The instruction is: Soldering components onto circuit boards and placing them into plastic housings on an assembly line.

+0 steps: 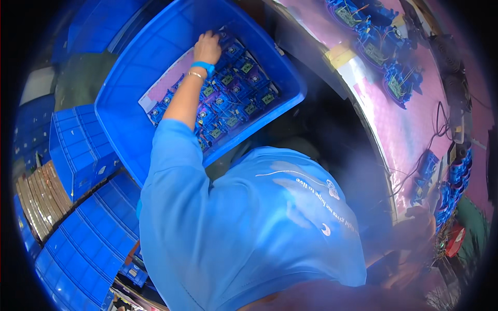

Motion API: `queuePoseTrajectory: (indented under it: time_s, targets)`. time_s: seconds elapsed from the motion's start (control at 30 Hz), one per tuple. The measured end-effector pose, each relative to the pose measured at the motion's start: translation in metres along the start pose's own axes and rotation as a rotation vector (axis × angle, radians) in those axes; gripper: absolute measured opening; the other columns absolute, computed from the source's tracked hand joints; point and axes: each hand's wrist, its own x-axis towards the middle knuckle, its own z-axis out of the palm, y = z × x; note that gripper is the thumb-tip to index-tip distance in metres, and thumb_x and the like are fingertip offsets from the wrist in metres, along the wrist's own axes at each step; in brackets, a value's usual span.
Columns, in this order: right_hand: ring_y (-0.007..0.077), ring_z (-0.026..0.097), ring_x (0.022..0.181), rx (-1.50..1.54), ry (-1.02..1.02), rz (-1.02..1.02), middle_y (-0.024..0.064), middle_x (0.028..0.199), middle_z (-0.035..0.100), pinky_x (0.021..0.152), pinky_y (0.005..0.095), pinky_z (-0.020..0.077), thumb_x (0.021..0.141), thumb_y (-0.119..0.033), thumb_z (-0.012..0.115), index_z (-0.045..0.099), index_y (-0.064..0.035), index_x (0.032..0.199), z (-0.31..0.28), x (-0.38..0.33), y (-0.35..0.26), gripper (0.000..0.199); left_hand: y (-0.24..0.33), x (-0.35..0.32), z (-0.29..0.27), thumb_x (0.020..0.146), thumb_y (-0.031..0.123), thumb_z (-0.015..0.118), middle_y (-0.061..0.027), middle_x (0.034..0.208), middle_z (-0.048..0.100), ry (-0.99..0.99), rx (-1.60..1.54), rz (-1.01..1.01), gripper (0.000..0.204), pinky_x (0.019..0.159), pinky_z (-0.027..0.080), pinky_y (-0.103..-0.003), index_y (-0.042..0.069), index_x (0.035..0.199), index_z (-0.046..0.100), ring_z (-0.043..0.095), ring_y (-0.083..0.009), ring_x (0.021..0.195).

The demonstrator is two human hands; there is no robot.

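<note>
Left hand [207, 49] was the nearer one: inside the large blue plastic bin [124, 88], upper middle of the frame, at the upper edge of the blue plastic parts with green circuit boards [236, 89]. Those parts spread down and right from that hand, plus a few past the forearm toward the bin's lower left. Rows looked diagonal, lower left to upper right; long axis of any single part was too small to call.

Fingers were bent, back of the hand to camera. Couldn't tell if they gripped a part or just touched one; gap hidden. Pink-and-white flat sheet [168, 78] showed left of the forearm.

Right hand [420, 223] looked to be the blurred shape at lower right, by the pink-topped counter [428, 127], well apart from the bin. Grip unreadable. More blue wired units [374, 53] were on the counter, upper right.
</note>
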Motion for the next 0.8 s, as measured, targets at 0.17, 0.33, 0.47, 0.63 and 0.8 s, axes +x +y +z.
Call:
queuePoseTrajectory:
  time_s: [0.17, 0.33, 0.47, 0.63, 0.8]
  targets:
    - [0.0175, 0.054, 0.052, -0.025, 0.007, -0.069, 0.0105, 0.061, 0.056, 0.053, 0.0266, 0.0439, 0.101, -0.017, 0.054, 0.052, 0.002, 0.084, 0.009, 0.002, -0.002, 0.025, 0.134, -0.022, -0.107, 0.072, -0.008, 0.066, -0.0094, 0.097, 0.069, 0.564, -0.559, 0.341, 0.019, 0.078, 0.054, -0.037, 0.007, 0.083, 0.071, 0.066, -0.0285, 0.089]
    - [0.0174, 0.056, 0.053, 0.045, 0.11, -0.048, 0.0128, 0.061, 0.058, 0.053, 0.0282, 0.0455, 0.1, -0.015, 0.054, 0.053, 0.0004, 0.092, 0.006, -0.004, -0.004, 0.017, 0.287, -0.026, -0.182, 0.068, -0.004, 0.074, -0.0073, 0.102, 0.065, 0.524, -0.854, 0.791, 0.03, 0.074, 0.055, -0.034, 0.009, 0.095, 0.07, 0.064, -0.0263, 0.088]
    - [0.0169, 0.054, 0.049, 0.179, 0.115, -0.108, 0.0136, 0.061, 0.057, 0.048, 0.029, 0.0458, 0.1, -0.012, 0.055, 0.055, 0.0037, 0.098, -0.01, -0.008, 0.002, 0.016, 0.368, 0.001, -0.192, 0.078, 0.008, 0.072, -0.0062, 0.103, 0.063, 0.464, -0.692, 0.947, 0.025, 0.075, 0.055, -0.035, 0.007, 0.103, 0.067, 0.063, -0.0249, 0.092]
    - [0.0169, 0.055, 0.051, 0.213, 0.204, -0.085, 0.0131, 0.062, 0.057, 0.046, 0.0283, 0.045, 0.1, -0.012, 0.057, 0.056, 0.0051, 0.099, -0.028, -0.02, 0.013, 0.017, 0.416, 0.037, -0.176, 0.079, 0.011, 0.06, -0.0114, 0.096, 0.07, 0.419, -0.275, 0.9, 0.019, 0.072, 0.055, -0.041, 0.009, 0.094, 0.072, 0.065, -0.0306, 0.1]
    - [0.0174, 0.055, 0.05, 0.25, 0.225, -0.091, 0.0134, 0.062, 0.057, 0.045, 0.0275, 0.0452, 0.1, -0.013, 0.056, 0.055, 0.0055, 0.097, -0.046, -0.028, 0.027, 0.018, 0.441, 0.06, -0.156, 0.081, 0.011, 0.057, -0.0135, 0.096, 0.071, 0.135, -0.152, 0.885, 0.022, 0.076, 0.054, -0.044, 0.01, 0.097, 0.073, 0.067, -0.0314, 0.094]
